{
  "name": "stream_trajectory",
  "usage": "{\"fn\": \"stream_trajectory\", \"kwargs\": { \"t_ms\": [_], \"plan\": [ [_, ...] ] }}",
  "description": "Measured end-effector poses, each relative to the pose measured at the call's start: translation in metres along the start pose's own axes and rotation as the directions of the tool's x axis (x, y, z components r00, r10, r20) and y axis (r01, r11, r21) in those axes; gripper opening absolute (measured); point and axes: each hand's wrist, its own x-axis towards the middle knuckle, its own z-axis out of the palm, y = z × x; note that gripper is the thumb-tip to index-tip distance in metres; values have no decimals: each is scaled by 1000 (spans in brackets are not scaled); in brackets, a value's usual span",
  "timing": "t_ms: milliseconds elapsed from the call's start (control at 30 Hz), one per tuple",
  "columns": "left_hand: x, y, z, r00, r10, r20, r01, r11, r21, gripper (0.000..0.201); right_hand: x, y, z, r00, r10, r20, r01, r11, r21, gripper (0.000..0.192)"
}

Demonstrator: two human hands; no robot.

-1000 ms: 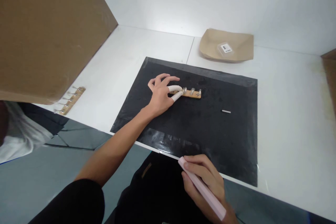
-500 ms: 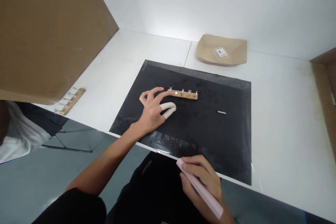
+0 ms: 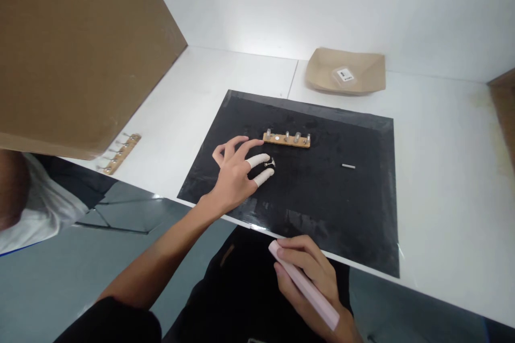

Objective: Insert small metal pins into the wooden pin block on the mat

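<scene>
My left hand (image 3: 237, 174) hovers over or rests on the black mat (image 3: 322, 209), white covers on its thumb and index finger. Those two fingertips are apart, with a small shiny metal piece (image 3: 271, 163) lying between them; its kind is too small to make out. Just beyond stands a narrow wooden strip (image 3: 286, 140) bearing several upright clear or metallic pegs and a white dot; another left fingertip is close to its left end. Low in view, by the table's front edge, my right hand (image 3: 311, 284) is closed around a pale pink faceted bar (image 3: 306, 286).
A thin light rod (image 3: 348, 166) lies on the mat's right side. Behind the mat is a cardboard tray (image 3: 322, 83) holding a small labelled clear packet (image 3: 345, 76). At left stand a brown panel (image 3: 80, 53) and a wooden strip with metal hooks (image 3: 123, 154). Another person's sleeve (image 3: 44, 198) shows beyond.
My left thumb and index finger have parted, and the metal piece now shows between them. My right hand keeps holding the pink bar. The whole view has shifted slightly.
</scene>
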Motion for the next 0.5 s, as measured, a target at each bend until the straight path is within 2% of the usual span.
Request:
{"fn": "stream_trajectory", "kwargs": {
  "t_ms": [100,233,500],
  "plan": [
    [9,7,-2,999,36,15,-37,996,84,8,1,-1,3,1000,-8,-4,8,1000,2,38],
    [15,9,-4,999,46,21,-49,986,157,11,0,0,6,1000,-27,-4,27,999,37,38],
    [0,6,-3,996,-77,40,71,990,118,11,-3,4,12,1000,-16,21,15,998,66,38]
  ]
}}
